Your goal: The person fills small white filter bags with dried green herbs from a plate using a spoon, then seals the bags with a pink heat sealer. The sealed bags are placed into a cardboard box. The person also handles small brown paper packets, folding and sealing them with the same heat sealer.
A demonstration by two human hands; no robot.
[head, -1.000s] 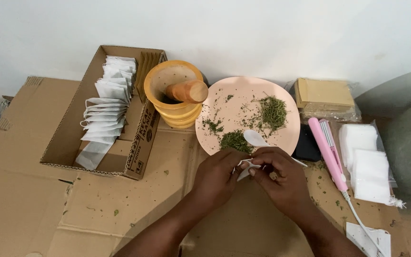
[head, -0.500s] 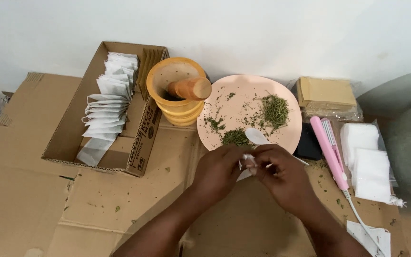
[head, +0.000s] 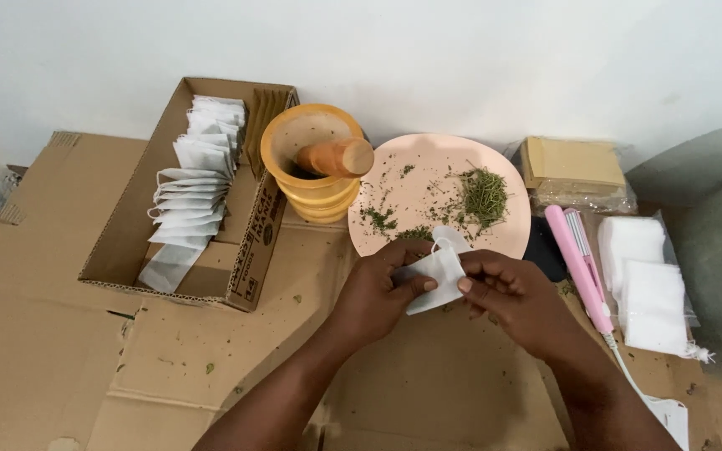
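— What had moved?
— The small white paper sachet (head: 438, 274) had come up, both the left hand (head: 382, 292) and right hand (head: 511, 296) pinching it shut-fingered.
— Where?
— Just before the round pink plate (head: 394, 179) of dried green herbs (head: 484, 194); the yellow mortar (head: 311, 167) stood left of it.

A small white filter pouch (head: 436, 276), flat, soft and slightly crumpled, is being held tilted above flattened cardboard (head: 211, 351), just in front of a pink plate (head: 428, 175) that is carrying scattered dried green herbs (head: 484, 194).
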